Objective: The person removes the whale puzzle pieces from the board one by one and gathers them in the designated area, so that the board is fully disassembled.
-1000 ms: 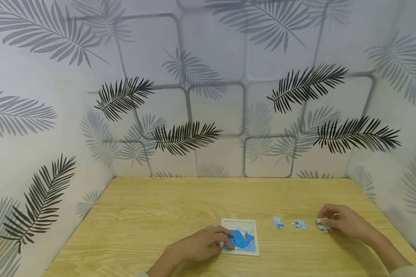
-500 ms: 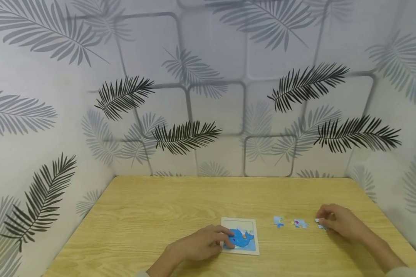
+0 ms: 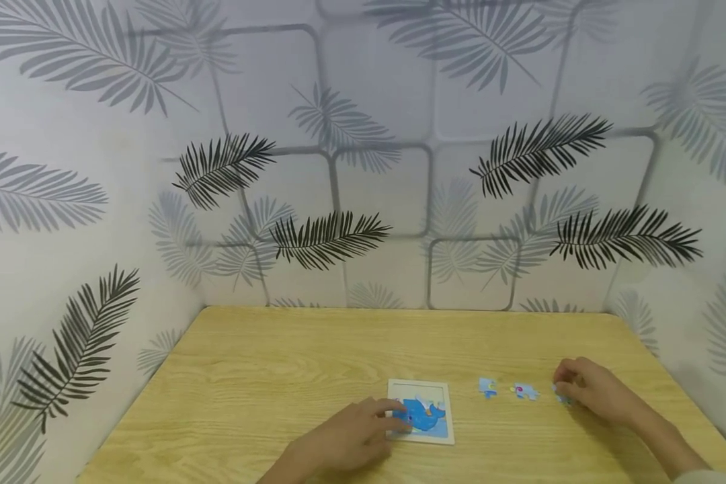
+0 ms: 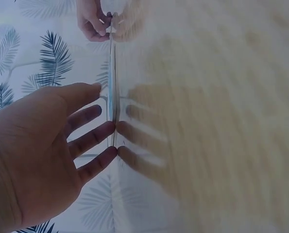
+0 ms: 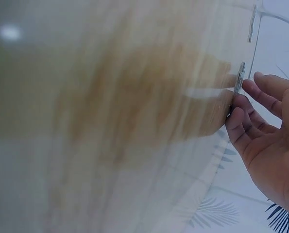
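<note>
In the head view a square white puzzle frame (image 3: 451,422) lies on the table, with a blue whale picture (image 3: 425,415) partly filling it. My left hand (image 3: 346,435) lies over its left side, fingers extended and spread; the left wrist view shows fingertips at the thin board edge (image 4: 114,92). Farther right, my right hand (image 3: 599,390) pinches a small light-blue puzzle piece (image 3: 560,394), mostly covered by the fingers. From the right wrist view, that piece (image 5: 240,75) appears edge-on, low at the table surface, between curled fingers and thumb.
Two loose puzzle pieces lie between the frame and my right hand: one light-blue piece (image 3: 487,387) and one with a pink spot (image 3: 526,390). The wooden table (image 3: 290,349) meets a leaf-patterned wall (image 3: 381,188) at the back.
My right fingers have shifted slightly and cover more of the piece, which has turned a little. The left hand has drawn slightly back, its fingers more extended. The view has shifted slightly.
</note>
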`<state>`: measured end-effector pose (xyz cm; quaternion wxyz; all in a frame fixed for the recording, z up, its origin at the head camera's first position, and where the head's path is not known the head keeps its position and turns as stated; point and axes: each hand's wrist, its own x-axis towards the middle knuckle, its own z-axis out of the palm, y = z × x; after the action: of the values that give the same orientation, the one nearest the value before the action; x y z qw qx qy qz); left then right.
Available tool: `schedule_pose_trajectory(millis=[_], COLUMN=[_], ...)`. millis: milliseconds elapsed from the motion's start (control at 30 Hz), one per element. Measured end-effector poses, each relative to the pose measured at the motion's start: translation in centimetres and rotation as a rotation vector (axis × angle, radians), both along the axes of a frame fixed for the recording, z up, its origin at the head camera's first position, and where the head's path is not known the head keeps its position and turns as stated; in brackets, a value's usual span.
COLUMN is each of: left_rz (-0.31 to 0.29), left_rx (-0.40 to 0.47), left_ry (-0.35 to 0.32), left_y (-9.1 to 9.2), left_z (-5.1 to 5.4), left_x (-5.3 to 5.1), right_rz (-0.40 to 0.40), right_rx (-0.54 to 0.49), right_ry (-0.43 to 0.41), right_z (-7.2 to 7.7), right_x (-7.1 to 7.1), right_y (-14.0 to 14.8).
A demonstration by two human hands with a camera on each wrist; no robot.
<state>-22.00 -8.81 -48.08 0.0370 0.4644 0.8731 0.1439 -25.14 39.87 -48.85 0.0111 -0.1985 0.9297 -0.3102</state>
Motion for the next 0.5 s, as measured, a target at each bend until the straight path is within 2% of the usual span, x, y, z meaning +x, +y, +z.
schedule_pose_trajectory(millis=[167,233,367,400,500], left_rz=[0.02,0.013,-0.018,-0.024,-0.017], left_rx=[0.016,0.007,-0.018,-0.023,-0.026], left_ry=[-0.067,-0.068,-0.012,0.011,0.026], left_y=[-0.5,-0.7,-1.0,-1.0,-1.0], left_z=[0.0,0.1,0.0,0.0,0.1], left_x=[0.9,1.2,1.8,2.0,2.2], right_rz=[-0.022,-0.024,-0.014,-0.014,-0.032], right_rx=[0.033,0.042,0.051,0.058,0.061], right_ry=[0.035,0.048,0.089,0.112,0.187], right_z=[-0.3,-0.3,-0.2,-0.1,0.1], right_x=[0.4,0.5,0.6,0.6,0.3], right_y=[-0.1,-0.1,-0.2,-0.3,-1.2])
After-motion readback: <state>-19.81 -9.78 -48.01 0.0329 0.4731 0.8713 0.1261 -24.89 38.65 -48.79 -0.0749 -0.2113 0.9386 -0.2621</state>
